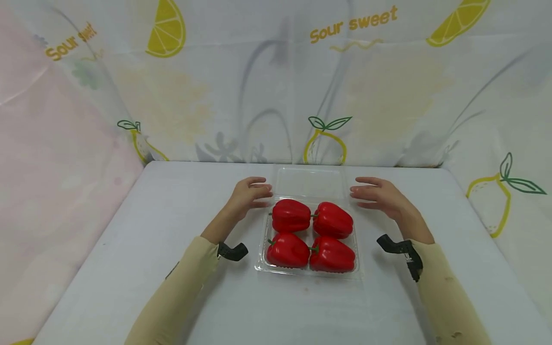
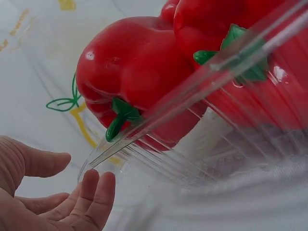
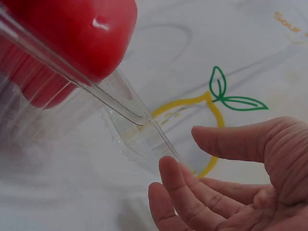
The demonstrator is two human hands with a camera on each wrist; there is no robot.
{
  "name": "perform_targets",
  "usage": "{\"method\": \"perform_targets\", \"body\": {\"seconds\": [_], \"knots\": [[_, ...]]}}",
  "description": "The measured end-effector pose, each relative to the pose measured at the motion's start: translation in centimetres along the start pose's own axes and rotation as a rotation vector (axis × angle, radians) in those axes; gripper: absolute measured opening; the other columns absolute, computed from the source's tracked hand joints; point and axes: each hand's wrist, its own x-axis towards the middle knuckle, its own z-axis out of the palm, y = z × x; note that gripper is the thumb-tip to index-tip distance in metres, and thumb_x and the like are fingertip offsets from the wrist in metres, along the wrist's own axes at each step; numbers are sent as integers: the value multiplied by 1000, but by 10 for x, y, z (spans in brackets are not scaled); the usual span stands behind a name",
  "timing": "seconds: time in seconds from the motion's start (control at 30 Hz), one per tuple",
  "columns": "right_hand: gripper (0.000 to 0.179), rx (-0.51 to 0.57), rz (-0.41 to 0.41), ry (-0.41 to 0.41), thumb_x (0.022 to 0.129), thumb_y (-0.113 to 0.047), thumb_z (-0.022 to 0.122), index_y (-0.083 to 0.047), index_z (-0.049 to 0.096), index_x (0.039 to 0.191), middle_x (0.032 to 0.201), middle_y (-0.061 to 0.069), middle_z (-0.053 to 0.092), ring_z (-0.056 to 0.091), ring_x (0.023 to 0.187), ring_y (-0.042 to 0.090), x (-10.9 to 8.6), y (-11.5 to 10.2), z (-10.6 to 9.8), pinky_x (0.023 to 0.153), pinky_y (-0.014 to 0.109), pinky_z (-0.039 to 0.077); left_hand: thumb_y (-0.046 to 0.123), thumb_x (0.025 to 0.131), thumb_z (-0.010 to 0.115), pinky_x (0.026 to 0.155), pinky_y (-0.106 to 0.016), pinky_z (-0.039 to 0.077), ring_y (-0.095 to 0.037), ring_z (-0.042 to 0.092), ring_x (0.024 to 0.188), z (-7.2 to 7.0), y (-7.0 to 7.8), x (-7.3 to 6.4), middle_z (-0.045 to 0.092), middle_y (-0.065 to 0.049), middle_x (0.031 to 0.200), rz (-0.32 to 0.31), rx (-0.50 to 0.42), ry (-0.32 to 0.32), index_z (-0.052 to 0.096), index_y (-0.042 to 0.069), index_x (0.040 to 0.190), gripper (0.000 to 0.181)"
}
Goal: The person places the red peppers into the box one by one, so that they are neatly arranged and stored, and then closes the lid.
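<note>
Several red bell peppers (image 1: 291, 216) with green stems sit in two rows in a clear plastic clamshell box (image 1: 260, 264). Its transparent lid (image 1: 310, 182) is folded back flat on the far side. My left hand (image 1: 247, 196) hovers at the box's far left corner, fingers loosely extended and thumb apart. In the left wrist view, those fingertips (image 2: 103, 187) are right by the box rim. On the opposite side, my right hand (image 1: 381, 196) is held the same way beside the lid's right edge, with nothing in its grasp.
A white-covered table (image 1: 151, 230) carries the box near its middle. Behind it hangs a pale cloth (image 1: 384, 86) printed with lemons and lettering. Black straps (image 1: 401, 249) stick out from both sleeve cuffs.
</note>
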Motion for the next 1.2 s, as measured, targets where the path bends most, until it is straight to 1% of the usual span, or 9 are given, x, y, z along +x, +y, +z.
{"method": "perform_targets", "body": {"seconds": [0.1,0.23,0.37,0.47,0.67,0.8,0.9,1.03,1.2], "knots": [[65,88,26,-16,100,-24,59,0,28,152,144,27,44,58,118,25,5,3,1,96,40,49,5,94,63,83,-41,56,-31,65,106,1,1,2,59,-25,128,-32,-45,12,43,-6,140,51],[63,157,47,-5,99,-20,60,1,30,152,140,21,49,63,108,14,9,7,3,94,35,50,3,94,63,86,-40,55,-29,65,106,2,1,4,58,-26,129,-47,-50,17,42,-6,142,53],[61,203,37,16,99,-14,60,1,31,151,131,14,57,64,102,9,10,8,5,90,31,53,3,94,62,87,-39,55,-25,65,101,1,1,5,56,-27,131,-31,-42,8,42,-6,142,53],[61,223,7,30,99,-12,60,1,32,151,131,15,58,65,100,9,10,8,5,88,29,54,2,93,62,85,-37,56,-21,65,95,-1,0,5,55,-28,131,-6,-33,-1,43,-6,142,53],[57,97,-109,87,98,-15,62,-1,39,148,134,25,53,66,97,9,8,6,7,85,26,54,0,92,62,83,-34,56,-19,64,90,-5,2,3,56,-25,122,89,-3,-23,49,-3,139,49],[53,26,-212,110,97,-12,63,1,43,144,128,28,53,66,94,10,5,5,9,83,25,55,2,91,64,85,-37,56,-28,64,97,-9,2,0,58,-20,116,167,40,-43,52,3,139,49],[49,8,-297,124,95,-7,64,4,47,139,122,29,55,67,93,10,2,4,11,82,24,55,3,92,65,87,-38,55,-34,63,102,-12,1,-4,59,-22,116,214,63,-53,52,5,139,49],[43,-12,-407,150,91,-2,68,9,51,129,114,24,61,67,92,9,-3,5,12,82,22,54,1,91,65,85,-36,56,-29,65,98,-15,0,-8,58,-28,115,277,69,-64,53,3,134,44],[35,-46,-525,170,89,2,69,10,55,120,106,19,66,68,92,12,-10,6,14,81,22,54,-4,89,67,83,-29,56,-22,64,94,-17,2,-14,61,-26,111,371,129,-63,56,-1,124,37]]}}
